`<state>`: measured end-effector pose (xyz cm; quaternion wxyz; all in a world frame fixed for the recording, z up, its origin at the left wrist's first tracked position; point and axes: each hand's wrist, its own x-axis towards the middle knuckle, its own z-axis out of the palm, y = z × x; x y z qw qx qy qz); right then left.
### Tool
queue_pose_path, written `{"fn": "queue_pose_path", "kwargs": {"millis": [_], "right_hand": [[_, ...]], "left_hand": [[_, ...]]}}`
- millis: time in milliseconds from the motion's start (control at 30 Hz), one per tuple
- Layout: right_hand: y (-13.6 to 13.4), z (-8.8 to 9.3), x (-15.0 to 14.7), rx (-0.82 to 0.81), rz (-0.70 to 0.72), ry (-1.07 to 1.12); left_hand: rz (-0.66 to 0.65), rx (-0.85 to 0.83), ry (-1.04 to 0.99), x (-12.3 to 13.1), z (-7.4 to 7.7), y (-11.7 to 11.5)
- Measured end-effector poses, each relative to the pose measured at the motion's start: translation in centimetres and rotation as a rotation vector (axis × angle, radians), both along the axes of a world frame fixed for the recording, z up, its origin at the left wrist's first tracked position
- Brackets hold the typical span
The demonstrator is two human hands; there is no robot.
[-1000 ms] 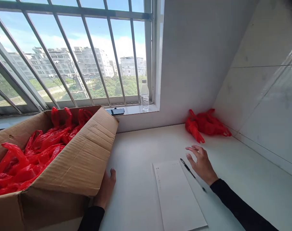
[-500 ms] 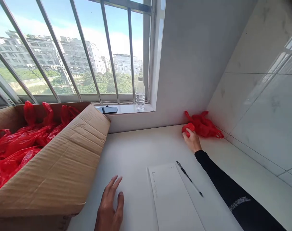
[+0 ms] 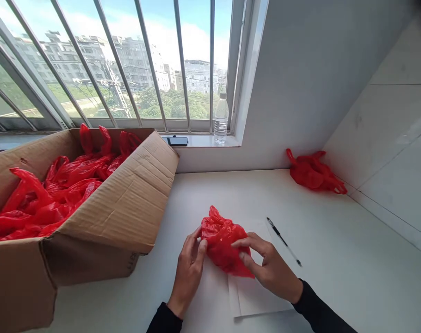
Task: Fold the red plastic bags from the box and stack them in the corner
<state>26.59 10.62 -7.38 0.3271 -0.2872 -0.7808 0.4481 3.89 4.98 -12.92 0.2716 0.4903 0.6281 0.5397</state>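
Observation:
A crumpled red plastic bag (image 3: 222, 240) is between my two hands, over the top part of the white paper. My left hand (image 3: 189, 266) grips its left side, thumb on the near face and fingertips partly hidden behind. My right hand (image 3: 268, 266) holds the bag's right side, with thumb and forefinger pressed against the plastic. What the bag contains, if anything, is hidden. The paper (image 3: 261, 296) lies below it, partly covered by the bag and my right hand. A black-capped clear pen (image 3: 283, 241) lies to the right of the paper.
At left stands an open cardboard box (image 3: 127, 189) filled with red plastic bags (image 3: 71, 185). Another red bag (image 3: 314, 171) lies in the far right corner against the wall. A phone (image 3: 177, 141) and a clear bottle (image 3: 221, 119) are on the windowsill.
My right hand has come back from the far right corner with a red bag, now over the paper. My left hand has moved up and right onto it. The view has shifted left.

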Motion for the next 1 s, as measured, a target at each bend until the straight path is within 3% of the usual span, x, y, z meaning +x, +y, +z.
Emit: {"fn": "queue_pose_path", "kwargs": {"millis": [100, 200, 267, 367, 500, 800, 1000], "right_hand": [[-1.4, -0.9, -1.2, -0.271, -0.058, 0.135], [-0.9, -1.1, -2.5, -0.488, -0.106, 0.163], [-0.1, -0.8, -3.2, -0.429, -0.113, 0.094], [1.1, 0.2, -3.6, -0.163, -0.132, 0.05], [1.8, 0.9, -3.5, 0.071, -0.132, 0.124], [2.0, -2.2, -3.8, -0.053, -0.282, 0.223], [1.1, 0.3, -4.6, -0.04, -0.316, 0.317]], "left_hand": [[0.025, 0.028, 0.07, 0.2, -0.3, -0.6], [0.014, 0.05, 0.053, 0.0, -0.3, -0.7], [0.049, 0.08, 0.054, -0.2, 0.0, -0.4], [0.118, 0.157, 0.085, -0.7, 0.6, 0.6], [0.068, 0.123, 0.01, -0.7, 0.7, 1.5], [0.293, 0.098, -0.127, -0.3, 0.1, 1.0], [0.28, 0.055, -0.177, 0.3, 1.2, 1.0]]}}
